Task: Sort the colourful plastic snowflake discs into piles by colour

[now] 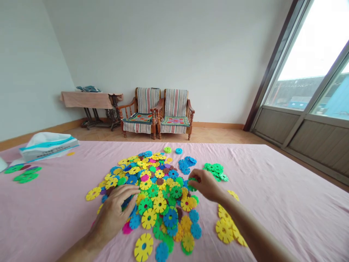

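Left hand [114, 214]: my fingers [128, 191] spread wide over the heap of plastic snowflake discs [155, 193], at its 7 o'clock (probably steadying it) | right hand [207, 185]: fingers narrow, pinching a green disc [192, 185] at 3 o'clock | heap: 12 o'clock, on the pink sheet [272, 207]

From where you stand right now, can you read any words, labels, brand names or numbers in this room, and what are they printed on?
White packet with a teal stripe: has printing along its side, too small and blurred to read.
Coloured plastic snowflake discs: no readable words or numbers show on them.
Nothing else in view shows any text that can be read.
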Motion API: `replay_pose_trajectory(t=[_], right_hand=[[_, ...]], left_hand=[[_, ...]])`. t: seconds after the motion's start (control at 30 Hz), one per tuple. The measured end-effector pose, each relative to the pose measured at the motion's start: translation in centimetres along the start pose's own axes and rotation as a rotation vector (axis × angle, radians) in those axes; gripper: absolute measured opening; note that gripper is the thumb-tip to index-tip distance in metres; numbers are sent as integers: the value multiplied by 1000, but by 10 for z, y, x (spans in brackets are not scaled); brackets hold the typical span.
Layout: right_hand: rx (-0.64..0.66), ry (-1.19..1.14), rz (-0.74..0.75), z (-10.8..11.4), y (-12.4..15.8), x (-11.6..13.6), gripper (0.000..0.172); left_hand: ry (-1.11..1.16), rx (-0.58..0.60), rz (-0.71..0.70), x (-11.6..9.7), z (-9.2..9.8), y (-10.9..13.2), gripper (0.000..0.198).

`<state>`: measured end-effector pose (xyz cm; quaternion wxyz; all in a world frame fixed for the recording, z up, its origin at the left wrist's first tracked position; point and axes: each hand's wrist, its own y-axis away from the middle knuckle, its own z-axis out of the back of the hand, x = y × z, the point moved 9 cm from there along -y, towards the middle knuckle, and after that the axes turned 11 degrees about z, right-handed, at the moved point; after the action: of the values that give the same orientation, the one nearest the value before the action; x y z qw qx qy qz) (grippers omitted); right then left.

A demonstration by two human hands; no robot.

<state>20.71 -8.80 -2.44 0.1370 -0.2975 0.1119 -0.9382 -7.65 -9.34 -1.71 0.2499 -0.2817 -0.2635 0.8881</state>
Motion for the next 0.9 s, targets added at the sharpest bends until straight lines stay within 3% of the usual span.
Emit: replay_pose_trajectory(t=[0.17, 0.3, 0.4, 0.6, 0.73, 0.9], right_hand=[[-265, 180, -265, 54, 8, -74, 21], [-384, 285, -337, 76, 19, -91, 28], [-367, 274, -252, 67, 15, -72, 25], [-147, 96, 93, 7, -1, 8, 11], [30, 47, 353, -23, 7, 60, 29], [120, 154, 367, -35, 12, 71, 31]], left_hand=[[18, 3, 6, 0, -2, 0, 16], [20, -2, 6, 0, -1, 1, 15], [21, -8, 3, 0, -1, 1, 15], [19, 13, 6, -1, -1, 0, 16], [12, 21, 7, -2, 0, 0, 17], [8, 14, 4, -2, 1, -1, 17]])
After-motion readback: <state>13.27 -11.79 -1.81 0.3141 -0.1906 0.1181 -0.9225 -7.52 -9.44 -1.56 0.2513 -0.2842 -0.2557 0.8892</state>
